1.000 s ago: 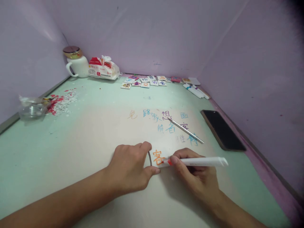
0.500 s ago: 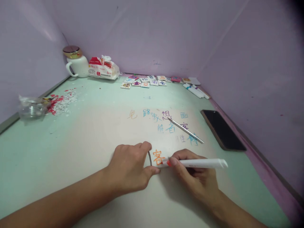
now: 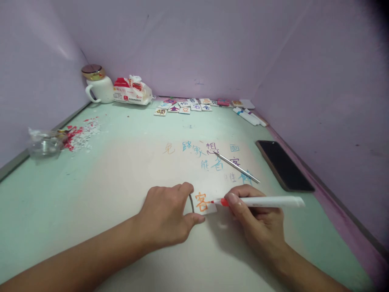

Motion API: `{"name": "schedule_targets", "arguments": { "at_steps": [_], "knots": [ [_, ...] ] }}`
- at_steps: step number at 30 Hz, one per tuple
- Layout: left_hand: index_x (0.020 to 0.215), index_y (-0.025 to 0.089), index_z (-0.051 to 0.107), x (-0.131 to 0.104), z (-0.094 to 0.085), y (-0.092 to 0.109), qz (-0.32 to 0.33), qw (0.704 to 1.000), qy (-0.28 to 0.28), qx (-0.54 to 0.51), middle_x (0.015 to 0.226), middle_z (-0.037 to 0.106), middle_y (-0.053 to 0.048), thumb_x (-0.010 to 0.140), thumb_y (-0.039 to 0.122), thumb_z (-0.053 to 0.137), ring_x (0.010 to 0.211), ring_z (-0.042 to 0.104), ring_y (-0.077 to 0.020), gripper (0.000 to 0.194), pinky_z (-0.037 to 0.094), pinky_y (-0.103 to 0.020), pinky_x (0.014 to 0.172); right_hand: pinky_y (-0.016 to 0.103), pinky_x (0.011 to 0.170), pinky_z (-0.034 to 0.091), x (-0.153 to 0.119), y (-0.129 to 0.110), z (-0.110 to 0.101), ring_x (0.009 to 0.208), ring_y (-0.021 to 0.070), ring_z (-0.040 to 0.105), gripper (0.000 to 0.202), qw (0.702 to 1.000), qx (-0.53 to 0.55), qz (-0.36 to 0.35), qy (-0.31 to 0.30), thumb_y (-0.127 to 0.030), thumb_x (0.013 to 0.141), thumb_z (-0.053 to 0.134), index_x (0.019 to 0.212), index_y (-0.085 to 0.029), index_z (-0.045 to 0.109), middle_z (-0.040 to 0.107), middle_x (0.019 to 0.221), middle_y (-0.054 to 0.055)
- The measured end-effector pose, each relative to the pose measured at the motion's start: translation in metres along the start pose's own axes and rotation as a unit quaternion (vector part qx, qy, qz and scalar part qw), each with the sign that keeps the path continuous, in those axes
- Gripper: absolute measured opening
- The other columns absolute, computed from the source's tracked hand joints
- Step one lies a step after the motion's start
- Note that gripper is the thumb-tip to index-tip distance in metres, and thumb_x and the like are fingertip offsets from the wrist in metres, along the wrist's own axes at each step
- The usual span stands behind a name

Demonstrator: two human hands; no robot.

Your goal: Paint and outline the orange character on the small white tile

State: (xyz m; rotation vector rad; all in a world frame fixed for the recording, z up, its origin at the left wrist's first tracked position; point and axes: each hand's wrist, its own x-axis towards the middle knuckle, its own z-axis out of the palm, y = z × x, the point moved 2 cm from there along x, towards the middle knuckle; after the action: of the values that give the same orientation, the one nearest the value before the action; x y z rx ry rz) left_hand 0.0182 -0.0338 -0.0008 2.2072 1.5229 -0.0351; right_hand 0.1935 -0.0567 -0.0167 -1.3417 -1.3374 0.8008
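Observation:
My left hand grips the left side of a small white tile between thumb and fingers, against the table. An orange Chinese character stands on the tile, and a dark curved line shows by its left edge. A white marker with a red-orange tip is pinched in my right hand. Its tip points left and meets the right end of an orange stroke. Beyond my hands, a thin silver pen-like rod lies across characters written on the tabletop.
A phone lies at the right. Lettered tiles and spare markers sit along the back wall. At the back left are a white mug and a tissue pack; nearer are red and white scraps and a clear plastic container.
My right hand and the marker have moved slightly right and up, so more of the tile's lower right shows. The left hand stays on the tile.

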Motion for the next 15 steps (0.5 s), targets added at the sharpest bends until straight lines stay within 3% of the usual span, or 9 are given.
{"name": "schedule_targets", "arguments": {
  "at_steps": [11,15],
  "knots": [
    [0.109,0.02,0.054,0.0,-0.001,0.0,-0.006,1.0,-0.006,0.013,0.077,0.068,-0.003,0.08,0.046,0.055,0.074,0.066,-0.0269,0.039,0.042,-0.034,0.064,0.021,0.038,0.03,0.014,0.007,-0.002,0.04,0.0093,0.04,0.021,0.998,0.042,0.014,-0.054,-0.033,0.083,0.057,0.067,-0.019,0.059,0.047,0.046,-0.005],
    [0.112,0.021,0.054,0.001,0.001,-0.001,-0.001,1.0,0.006,-0.001,0.086,0.07,-0.004,0.08,0.043,0.056,0.074,0.066,-0.026,0.039,0.043,-0.035,0.066,0.02,0.037,0.028,0.012,0.009,0.0,0.04,0.0082,0.038,0.021,0.995,0.07,0.031,-0.06,-0.035,0.084,0.057,0.07,-0.019,0.059,0.045,0.047,-0.006]
  ]
}}
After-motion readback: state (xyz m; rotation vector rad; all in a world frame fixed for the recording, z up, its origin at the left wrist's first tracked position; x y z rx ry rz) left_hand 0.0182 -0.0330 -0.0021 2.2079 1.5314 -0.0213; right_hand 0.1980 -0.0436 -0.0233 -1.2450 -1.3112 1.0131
